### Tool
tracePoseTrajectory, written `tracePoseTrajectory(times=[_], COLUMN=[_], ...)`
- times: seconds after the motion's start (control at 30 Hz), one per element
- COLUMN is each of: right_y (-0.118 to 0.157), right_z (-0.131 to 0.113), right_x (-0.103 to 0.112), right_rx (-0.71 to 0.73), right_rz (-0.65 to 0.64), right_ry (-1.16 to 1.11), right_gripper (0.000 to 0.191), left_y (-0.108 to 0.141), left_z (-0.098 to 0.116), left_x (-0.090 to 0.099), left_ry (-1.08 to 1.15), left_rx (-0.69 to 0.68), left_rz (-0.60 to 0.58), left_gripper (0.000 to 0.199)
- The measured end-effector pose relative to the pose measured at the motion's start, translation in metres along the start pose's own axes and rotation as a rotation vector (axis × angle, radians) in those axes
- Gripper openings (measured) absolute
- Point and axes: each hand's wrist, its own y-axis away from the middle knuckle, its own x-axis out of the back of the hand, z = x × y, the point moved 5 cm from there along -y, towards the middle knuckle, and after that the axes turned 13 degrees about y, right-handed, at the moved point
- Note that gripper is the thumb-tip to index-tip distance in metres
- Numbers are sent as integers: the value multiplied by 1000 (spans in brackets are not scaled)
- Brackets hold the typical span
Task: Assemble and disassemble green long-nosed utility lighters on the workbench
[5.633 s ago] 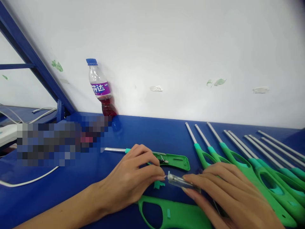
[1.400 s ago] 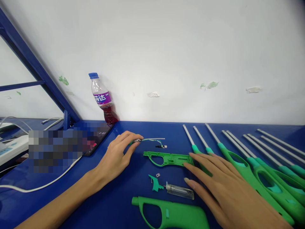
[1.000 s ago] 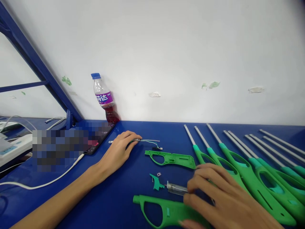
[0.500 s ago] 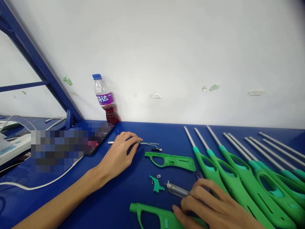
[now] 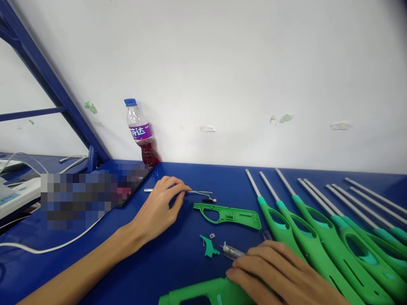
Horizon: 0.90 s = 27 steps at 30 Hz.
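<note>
My left hand is closed on a thin metal tube, with wires and a small black part trailing out to its right. At the bottom, my right hand lies over a green handle half, fingers bent round its right end. Beside those fingers is a clear cylinder, partly covered. Another green handle half, its inner side up, lies between the hands. Below it are a teal trigger and a tiny pale piece.
Several green lighters with metal tubes lie in a row on the right. A bottle stands against the wall, by a phone. A white cable and a power strip are at the left.
The lower green handle half has moved left and tilted under my right hand. That hand now covers more of the clear cylinder. My left hand has barely moved.
</note>
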Motion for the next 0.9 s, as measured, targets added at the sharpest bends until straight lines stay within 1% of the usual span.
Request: tracePoseTrajectory(times=[0.1, 0.17, 0.27, 0.33, 0.4, 0.5, 0.6, 0.7, 0.9], right_y=[1, 2, 0, -4, -10, -16, -17, -13, -7], right_z=[10, 20, 44, 57, 65, 64, 60, 59, 67], right_x=[7, 8, 4, -3, -13, -26, -35, -40, -46], right_rx=[-53, -27, -27, -26, 0, 39, 44, 28, -19], right_rz=[24, -48, -131, -195, -251, -288, -296, -306, -345], right_ry=[32, 58, 142, 181, 195, 196, 203, 207, 195], right_gripper=[34, 31, 35, 38, 39, 41, 43, 44, 43], left_y=[0, 0, 1, 1, 2, 4, 6, 8, 11], left_z=[2, 3, 5, 6, 7, 8, 10, 12, 16], left_x=[-1, -1, -2, -2, -2, -5, -8, -12, -18], left_ry=[15, 29, 51, 65, 79, 98, 112, 123, 137], left_rx=[5, 7, 9, 12, 12, 12, 28, 54, 93], left_rz=[-4, -8, -8, -7, -10, -27, -50, -78, -164], left_gripper=[25, 25, 26, 27, 27, 28, 28, 28, 28])
